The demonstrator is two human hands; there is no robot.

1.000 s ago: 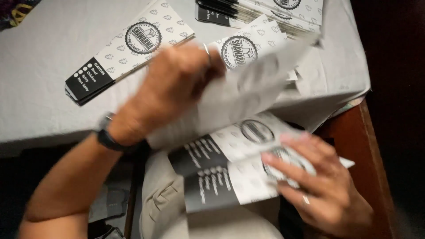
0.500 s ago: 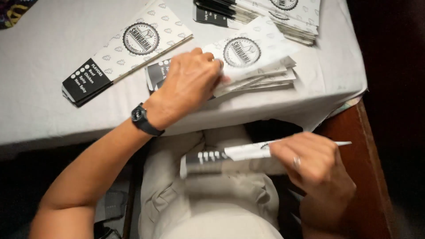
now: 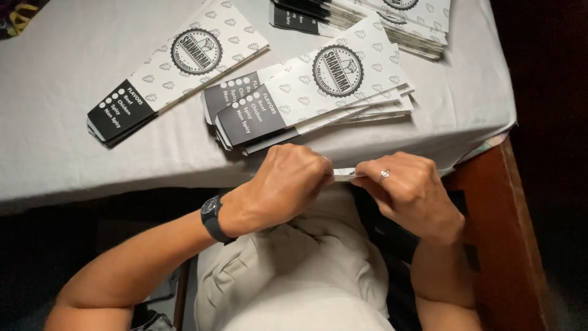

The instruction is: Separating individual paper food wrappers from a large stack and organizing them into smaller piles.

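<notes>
My left hand (image 3: 288, 184) and my right hand (image 3: 407, 187) meet above my lap, just under the table's front edge. Both pinch the same flat paper sleeve (image 3: 343, 175), of which only a thin white strip shows between them. A black watch sits on my left wrist, and a ring on a right finger. Straight ahead on the table lies a fanned pile of flat paper sleeves (image 3: 318, 98), white with small leaf marks, a round black emblem and a black end panel.
A second small pile of sleeves (image 3: 177, 70) lies at the left on the grey tablecloth (image 3: 55, 104). A taller stack (image 3: 380, 18) sits at the far edge. A brown wooden piece of furniture (image 3: 502, 233) stands at my right.
My left hand left the pile on the table and came down to my lap. It now grips the sleeve that my right hand was holding alone, and the sleeve is turned edge-on.
</notes>
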